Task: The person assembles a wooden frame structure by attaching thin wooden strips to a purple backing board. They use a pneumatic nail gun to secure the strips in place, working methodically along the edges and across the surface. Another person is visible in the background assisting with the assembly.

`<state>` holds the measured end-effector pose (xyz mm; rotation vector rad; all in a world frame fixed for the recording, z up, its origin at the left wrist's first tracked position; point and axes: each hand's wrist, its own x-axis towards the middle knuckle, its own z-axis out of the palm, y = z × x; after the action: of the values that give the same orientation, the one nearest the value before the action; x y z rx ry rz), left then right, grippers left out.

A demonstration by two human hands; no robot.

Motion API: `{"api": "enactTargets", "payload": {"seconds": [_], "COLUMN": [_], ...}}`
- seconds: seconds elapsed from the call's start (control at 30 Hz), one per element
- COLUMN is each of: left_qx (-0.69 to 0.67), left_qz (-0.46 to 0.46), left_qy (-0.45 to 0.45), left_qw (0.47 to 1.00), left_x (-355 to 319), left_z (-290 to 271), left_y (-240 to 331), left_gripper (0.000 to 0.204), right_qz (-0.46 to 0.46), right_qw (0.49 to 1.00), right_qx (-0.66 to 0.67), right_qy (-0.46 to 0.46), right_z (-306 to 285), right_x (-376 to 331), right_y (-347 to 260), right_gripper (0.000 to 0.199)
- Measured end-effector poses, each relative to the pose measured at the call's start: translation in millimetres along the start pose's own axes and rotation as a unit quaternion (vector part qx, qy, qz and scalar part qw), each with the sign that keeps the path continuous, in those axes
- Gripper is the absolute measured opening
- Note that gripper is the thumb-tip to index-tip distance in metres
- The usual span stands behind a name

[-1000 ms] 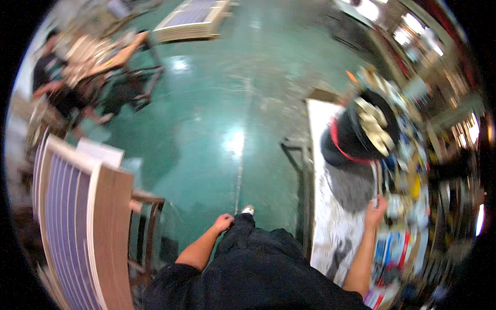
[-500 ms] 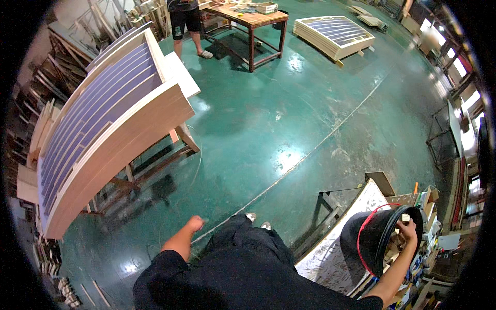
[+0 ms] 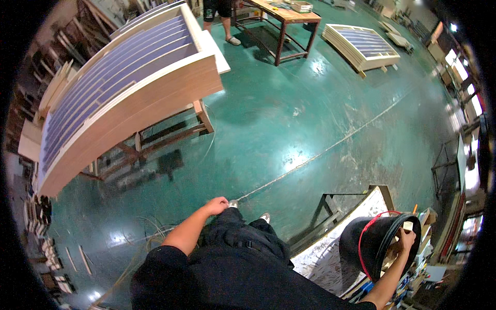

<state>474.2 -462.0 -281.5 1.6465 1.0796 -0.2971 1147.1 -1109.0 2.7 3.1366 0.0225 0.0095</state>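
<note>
My right hand (image 3: 407, 239) is at the mouth of a black bucket (image 3: 356, 240) with a red handle, its fingers closed on a small pale wood block (image 3: 408, 226). More wood pieces show dimly inside the bucket, partly hidden by my hand and wrist. The bucket stands on a bench with a white, dark-flecked top (image 3: 323, 261). In front of my legs, my left hand (image 3: 217, 205) hangs with its fingers curled together; whatever may be inside them is hidden.
To the left, a large curved wooden panel (image 3: 139, 95) with purple-blue strips rests on a wooden trestle (image 3: 137, 144). A person's legs (image 3: 226, 23) stand by a worktable (image 3: 281, 15) at the back. Stacked panels (image 3: 361, 46) lie on the green floor. Hoses (image 3: 155, 232) trail at lower left.
The whole view has shifted, with the panel and worktable sitting further right and higher. My left hand has swung in front of my legs. The right one still grips the wood block at the bucket.
</note>
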Motion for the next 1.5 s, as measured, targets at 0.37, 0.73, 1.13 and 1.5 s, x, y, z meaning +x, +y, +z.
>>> {"api": "enactTargets", "payload": {"seconds": [0.37, 0.73, 1.13, 1.5], "left_qx": [0.016, -0.379, -0.540, -0.270], "left_qz": [-0.082, 0.189, 0.204, 0.013], "left_qy": [0.019, 0.007, 0.117, 0.558], "left_qw": [0.996, 0.906, 0.808, 0.785], "left_x": [-25, -119, -261, -429], "left_z": [-96, -250, -452, -739], "left_y": [-169, -59, -86, -217], "left_gripper": [0.032, 0.049, 0.056, 0.056], "right_qz": [-0.107, -0.640, -0.898, -0.885], "right_qw": [0.944, 0.744, 0.376, 0.325], "right_qx": [0.210, 0.191, 0.104, 0.296], "right_qy": [0.232, -0.002, -0.205, -0.155], "right_z": [-65, -33, -115, -160], "right_x": [-179, -436, -822, -977], "right_y": [-193, -608, -955, -1201], "right_gripper": [0.042, 0.065, 0.081, 0.054]}}
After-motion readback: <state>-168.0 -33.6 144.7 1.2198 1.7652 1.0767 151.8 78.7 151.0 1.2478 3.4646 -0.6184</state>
